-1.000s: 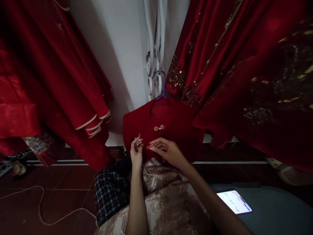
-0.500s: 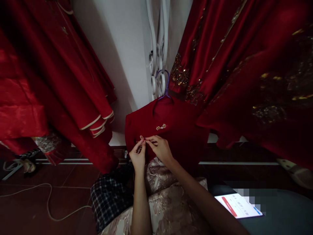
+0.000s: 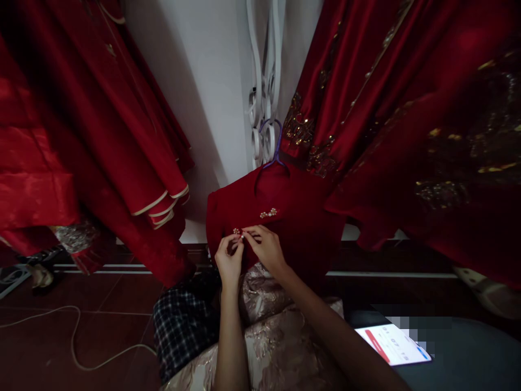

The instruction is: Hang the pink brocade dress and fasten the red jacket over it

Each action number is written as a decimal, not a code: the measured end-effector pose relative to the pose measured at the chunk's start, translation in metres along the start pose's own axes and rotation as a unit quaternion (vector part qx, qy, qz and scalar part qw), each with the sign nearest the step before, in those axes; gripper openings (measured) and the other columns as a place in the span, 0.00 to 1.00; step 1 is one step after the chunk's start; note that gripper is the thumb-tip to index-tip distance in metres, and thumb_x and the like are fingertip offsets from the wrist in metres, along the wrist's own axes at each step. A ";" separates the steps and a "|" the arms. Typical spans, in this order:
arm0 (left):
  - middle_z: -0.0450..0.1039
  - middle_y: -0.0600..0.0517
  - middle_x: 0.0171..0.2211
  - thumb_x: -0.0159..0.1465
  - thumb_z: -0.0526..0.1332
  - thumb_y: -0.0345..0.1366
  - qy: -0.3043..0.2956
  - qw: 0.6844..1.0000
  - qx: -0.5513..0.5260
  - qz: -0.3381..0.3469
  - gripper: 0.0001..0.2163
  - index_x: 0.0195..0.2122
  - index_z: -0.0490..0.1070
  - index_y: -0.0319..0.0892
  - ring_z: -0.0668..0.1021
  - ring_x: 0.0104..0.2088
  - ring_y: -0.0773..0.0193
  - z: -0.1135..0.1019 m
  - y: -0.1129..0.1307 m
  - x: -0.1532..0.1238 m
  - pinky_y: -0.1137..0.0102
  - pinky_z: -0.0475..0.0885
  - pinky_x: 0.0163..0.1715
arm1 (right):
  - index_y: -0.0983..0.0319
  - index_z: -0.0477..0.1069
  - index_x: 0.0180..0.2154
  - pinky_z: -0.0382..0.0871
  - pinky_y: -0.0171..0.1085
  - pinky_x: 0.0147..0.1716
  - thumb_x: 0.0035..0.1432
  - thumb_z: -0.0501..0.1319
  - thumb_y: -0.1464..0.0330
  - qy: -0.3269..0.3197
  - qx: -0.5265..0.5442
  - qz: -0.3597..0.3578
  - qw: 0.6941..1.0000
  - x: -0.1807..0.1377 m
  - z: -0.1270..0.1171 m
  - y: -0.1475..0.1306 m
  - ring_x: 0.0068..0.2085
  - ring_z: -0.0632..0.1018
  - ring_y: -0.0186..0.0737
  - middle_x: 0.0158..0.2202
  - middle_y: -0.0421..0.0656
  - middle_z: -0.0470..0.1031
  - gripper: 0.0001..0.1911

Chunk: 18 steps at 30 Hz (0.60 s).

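Cable [image 3: 75, 338] curls over dark floor tiles [image 3: 122, 326]; next come checked cloth [image 3: 185, 326] and a white wall [image 3: 199, 81]. The person's left hand [image 3: 230, 258] and right hand [image 3: 266, 248], both pinched narrow, hold a beaded fastening [image 3: 236, 232] on a red garment [image 3: 311, 217] with a purple hanger [image 3: 279, 142]. Farther right, a lit phone [image 3: 396, 345] lies on a grey surface [image 3: 480, 347].

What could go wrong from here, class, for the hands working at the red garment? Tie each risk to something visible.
1. The left hand and right hand meet at a tiny pearl ornament; in this dim light, it might slip from a fingertip grip.

2. The red garment hangs on a purple hanger, so a tug could shift it.

3. The right forearm passes near the lit phone, and might nudge it.
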State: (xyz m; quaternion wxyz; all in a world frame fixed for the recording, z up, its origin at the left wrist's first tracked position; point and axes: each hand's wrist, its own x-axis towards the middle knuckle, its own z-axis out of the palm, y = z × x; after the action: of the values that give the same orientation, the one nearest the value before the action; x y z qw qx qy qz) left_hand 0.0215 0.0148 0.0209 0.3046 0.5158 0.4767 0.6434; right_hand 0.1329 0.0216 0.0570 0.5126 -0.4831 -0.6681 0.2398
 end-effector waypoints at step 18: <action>0.70 0.49 0.36 0.50 0.59 0.28 -0.204 0.959 0.195 -0.001 0.12 0.37 0.69 0.41 0.73 0.38 0.62 -0.032 -0.035 -0.001 0.65 0.66 0.43 | 0.60 0.72 0.41 0.73 0.34 0.27 0.57 0.53 0.62 -0.211 -0.035 0.120 0.969 -0.039 -0.075 0.026 0.32 0.77 0.36 0.36 0.44 0.77 0.14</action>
State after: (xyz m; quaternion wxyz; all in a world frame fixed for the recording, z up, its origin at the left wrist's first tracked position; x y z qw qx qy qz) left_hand -0.0122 0.0166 -0.0123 0.2894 0.6853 0.5210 0.4186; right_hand 0.2125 -0.0152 0.0452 0.3099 -0.5161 -0.7064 0.3723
